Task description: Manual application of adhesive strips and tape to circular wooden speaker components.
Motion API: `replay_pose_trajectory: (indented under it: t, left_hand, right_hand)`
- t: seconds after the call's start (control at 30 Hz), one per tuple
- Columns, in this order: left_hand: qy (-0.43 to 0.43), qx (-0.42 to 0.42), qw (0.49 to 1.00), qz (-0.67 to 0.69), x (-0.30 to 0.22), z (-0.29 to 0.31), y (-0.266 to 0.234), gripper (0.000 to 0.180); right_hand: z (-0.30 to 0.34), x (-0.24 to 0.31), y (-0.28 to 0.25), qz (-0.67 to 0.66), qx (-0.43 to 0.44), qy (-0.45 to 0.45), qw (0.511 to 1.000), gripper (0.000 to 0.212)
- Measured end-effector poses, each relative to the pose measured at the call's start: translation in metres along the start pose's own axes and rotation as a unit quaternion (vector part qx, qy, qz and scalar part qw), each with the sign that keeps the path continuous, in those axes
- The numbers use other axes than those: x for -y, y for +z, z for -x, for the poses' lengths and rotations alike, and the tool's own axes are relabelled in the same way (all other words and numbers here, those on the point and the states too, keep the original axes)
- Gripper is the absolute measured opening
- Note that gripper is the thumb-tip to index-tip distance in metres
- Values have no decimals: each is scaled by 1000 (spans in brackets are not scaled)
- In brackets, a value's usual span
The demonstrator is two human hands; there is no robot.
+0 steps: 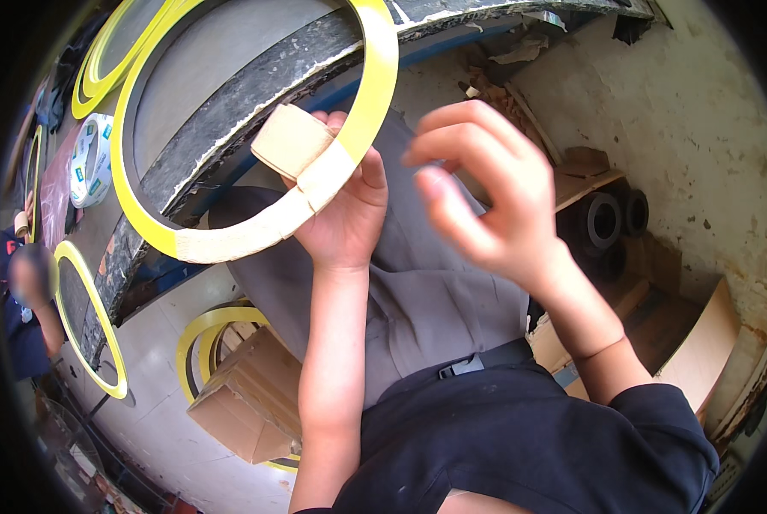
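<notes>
A large flat yellow ring [382, 64] stands tilted over the workbench edge. Tan, slightly wrinkled tape [246, 237] wraps its lower arc. My left hand [346, 218] is closed on the ring at the taped part, the palm behind it and the fingers partly hidden. Against the ring's inner side, by those fingertips, is a squarish tan piece [293, 141] that looks like a small tape roll seen from its side. To the right, my right hand [490, 188] is raised apart from the ring, slightly blurred, with thumb and fingers curved and spread, and nothing visible in it.
The dark, worn workbench [229, 111] crosses the upper left. On it are more yellow rings [92, 81] and a white tape roll [90, 161]. A cardboard box [250, 398] sits below left. Black rolls [604, 221] lie at right. Another person's arm [51, 327] is at far left, near a yellow ring [109, 368].
</notes>
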State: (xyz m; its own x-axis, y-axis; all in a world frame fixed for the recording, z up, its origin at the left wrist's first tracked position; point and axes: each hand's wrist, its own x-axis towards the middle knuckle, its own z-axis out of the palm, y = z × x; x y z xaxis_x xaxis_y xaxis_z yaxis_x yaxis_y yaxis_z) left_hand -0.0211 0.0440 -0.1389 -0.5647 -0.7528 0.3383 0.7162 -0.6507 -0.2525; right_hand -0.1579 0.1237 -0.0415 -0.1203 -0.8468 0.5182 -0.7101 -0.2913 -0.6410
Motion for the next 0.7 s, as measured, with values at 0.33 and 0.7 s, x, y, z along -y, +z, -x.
replay_pose_trajectory:
  t: [0.33,0.7]
  left_hand:
    - [24,-227,934,-276,9,48,-1,66]
    - [-17,-307,840,-446,8,71,30,52]
  right_hand:
    - [9,10,37,-5,-17,-26,999,45]
    - [22,5,35,1,64,20,998,22]
